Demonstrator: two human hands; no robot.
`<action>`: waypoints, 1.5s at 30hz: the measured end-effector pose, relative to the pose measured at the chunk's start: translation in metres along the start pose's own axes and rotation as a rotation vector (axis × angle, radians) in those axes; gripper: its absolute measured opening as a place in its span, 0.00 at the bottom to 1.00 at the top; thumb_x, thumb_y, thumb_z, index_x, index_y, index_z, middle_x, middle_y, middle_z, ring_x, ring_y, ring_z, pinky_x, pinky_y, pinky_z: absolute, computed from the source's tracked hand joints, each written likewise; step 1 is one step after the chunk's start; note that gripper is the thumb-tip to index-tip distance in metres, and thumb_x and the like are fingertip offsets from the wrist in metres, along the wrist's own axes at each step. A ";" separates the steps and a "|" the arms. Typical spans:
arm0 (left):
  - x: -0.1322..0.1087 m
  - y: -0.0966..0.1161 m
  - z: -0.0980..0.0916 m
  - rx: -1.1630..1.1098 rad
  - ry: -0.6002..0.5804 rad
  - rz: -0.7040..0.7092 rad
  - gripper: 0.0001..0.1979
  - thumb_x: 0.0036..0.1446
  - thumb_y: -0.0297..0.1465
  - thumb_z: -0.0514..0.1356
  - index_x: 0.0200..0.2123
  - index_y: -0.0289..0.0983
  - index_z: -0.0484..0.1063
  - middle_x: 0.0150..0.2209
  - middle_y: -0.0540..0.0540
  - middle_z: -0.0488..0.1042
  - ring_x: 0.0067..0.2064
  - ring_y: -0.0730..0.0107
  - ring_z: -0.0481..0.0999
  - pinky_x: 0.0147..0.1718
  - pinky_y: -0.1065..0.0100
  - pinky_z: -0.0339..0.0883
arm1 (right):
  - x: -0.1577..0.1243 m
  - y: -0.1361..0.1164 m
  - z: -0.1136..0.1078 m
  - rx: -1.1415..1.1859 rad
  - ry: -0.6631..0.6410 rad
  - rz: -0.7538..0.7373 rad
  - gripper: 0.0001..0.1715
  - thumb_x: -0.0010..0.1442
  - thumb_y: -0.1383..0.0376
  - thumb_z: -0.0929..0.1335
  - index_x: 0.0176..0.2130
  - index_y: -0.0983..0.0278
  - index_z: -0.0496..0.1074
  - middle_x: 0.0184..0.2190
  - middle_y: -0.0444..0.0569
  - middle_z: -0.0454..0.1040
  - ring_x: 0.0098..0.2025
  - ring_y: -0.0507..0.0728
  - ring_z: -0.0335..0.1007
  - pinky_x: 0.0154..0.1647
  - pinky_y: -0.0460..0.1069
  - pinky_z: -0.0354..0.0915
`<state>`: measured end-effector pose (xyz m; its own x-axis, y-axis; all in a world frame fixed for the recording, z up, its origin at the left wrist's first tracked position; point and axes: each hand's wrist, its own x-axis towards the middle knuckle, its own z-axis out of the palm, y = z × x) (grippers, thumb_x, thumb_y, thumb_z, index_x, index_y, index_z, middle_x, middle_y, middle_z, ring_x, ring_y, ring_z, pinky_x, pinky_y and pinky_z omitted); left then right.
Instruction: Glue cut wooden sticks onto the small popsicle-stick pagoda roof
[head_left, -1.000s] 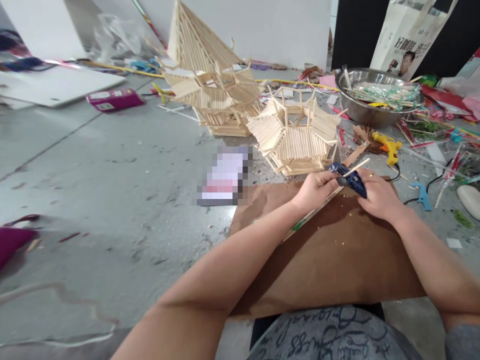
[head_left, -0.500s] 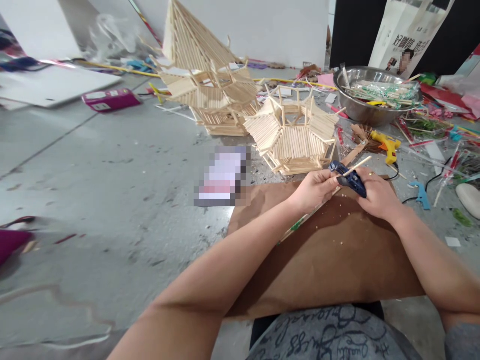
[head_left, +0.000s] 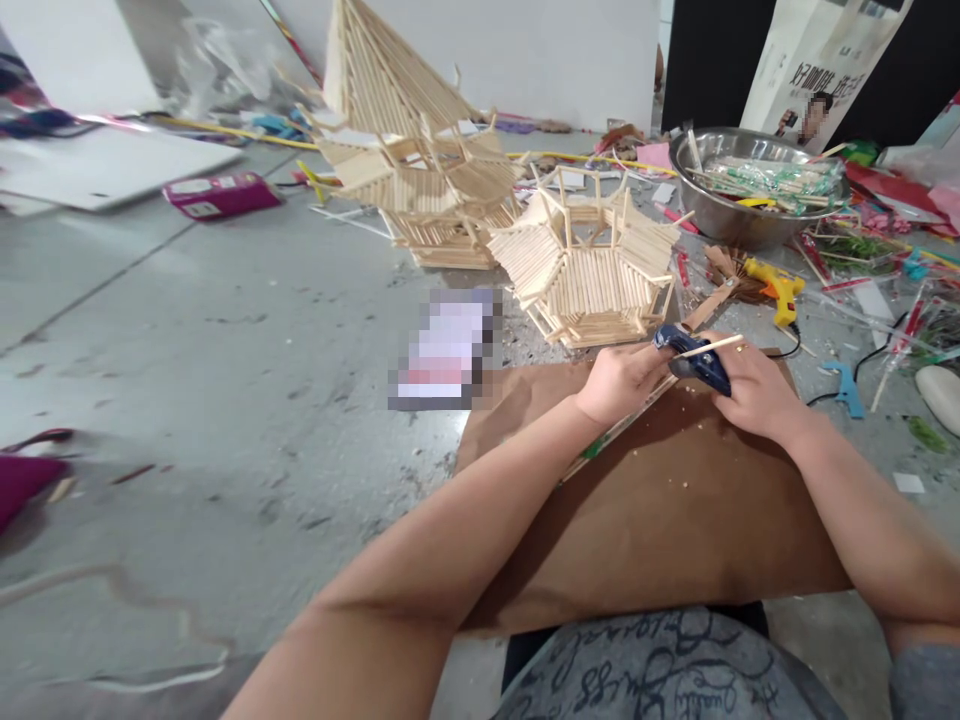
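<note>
My left hand is closed, its fingertips pinching a thin wooden stick. The stick lies across a dark blue hand tool, possibly a cutter, that my right hand is wrapped around. The tool's jaws are hidden by the left fingers. Below my left hand, a stick in a green-marked clear wrapper rests on a brown board, with small pale crumbs nearby. Just beyond my hands stands a hexagonal stick model with a sloping roof and open top.
A taller stick pavilion rises behind. Left of the board lies a blurred phone. At right are a steel bowl of wrapped sticks, a yellow glue gun, a light blue clip-like piece and scraps. A purple box sits far left.
The stick's right end has dropped, so it now lies flatter across the blue tool. My left hand has turned slightly and shifted a little left. The right hand keeps its hold.
</note>
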<state>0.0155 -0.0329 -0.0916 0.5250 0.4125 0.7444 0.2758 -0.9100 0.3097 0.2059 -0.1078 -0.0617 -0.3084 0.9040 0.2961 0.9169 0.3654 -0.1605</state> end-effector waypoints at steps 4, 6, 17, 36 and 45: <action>-0.001 -0.002 0.000 -0.060 -0.052 -0.064 0.13 0.59 0.27 0.48 0.35 0.35 0.73 0.25 0.47 0.75 0.26 0.77 0.71 0.26 0.76 0.63 | 0.001 -0.001 0.002 0.036 0.018 -0.033 0.35 0.47 0.70 0.62 0.55 0.65 0.55 0.51 0.58 0.67 0.54 0.64 0.62 0.53 0.62 0.62; 0.001 0.002 -0.001 -0.177 -0.092 -0.172 0.12 0.57 0.27 0.50 0.34 0.35 0.73 0.25 0.48 0.73 0.26 0.77 0.70 0.28 0.76 0.62 | 0.001 -0.001 0.003 0.024 0.013 0.005 0.35 0.46 0.70 0.62 0.55 0.65 0.55 0.51 0.58 0.67 0.53 0.64 0.64 0.52 0.62 0.62; 0.016 0.026 -0.004 -1.041 -0.208 -0.796 0.20 0.50 0.46 0.60 0.21 0.34 0.65 0.14 0.57 0.54 0.17 0.83 0.50 0.17 0.76 0.44 | 0.001 0.000 -0.002 -0.005 -0.008 0.086 0.33 0.46 0.71 0.62 0.54 0.64 0.55 0.48 0.58 0.69 0.51 0.65 0.65 0.48 0.61 0.64; 0.012 0.035 -0.010 -0.287 -0.117 -0.527 0.10 0.57 0.30 0.51 0.26 0.35 0.68 0.18 0.53 0.61 0.21 0.78 0.58 0.23 0.76 0.53 | 0.001 -0.009 0.000 -0.013 0.030 0.127 0.33 0.46 0.72 0.61 0.53 0.65 0.57 0.48 0.59 0.70 0.51 0.66 0.65 0.48 0.61 0.64; 0.015 0.018 -0.010 -0.743 -0.183 -0.556 0.14 0.57 0.37 0.53 0.24 0.35 0.66 0.18 0.54 0.58 0.20 0.79 0.56 0.21 0.75 0.52 | 0.001 -0.002 -0.001 0.083 -0.004 0.044 0.35 0.46 0.71 0.62 0.54 0.64 0.55 0.52 0.57 0.67 0.56 0.63 0.61 0.54 0.61 0.60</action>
<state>0.0206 -0.0438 -0.0686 0.6082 0.7382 0.2918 -0.0260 -0.3489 0.9368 0.2036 -0.1079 -0.0598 -0.2690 0.9205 0.2833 0.9055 0.3419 -0.2513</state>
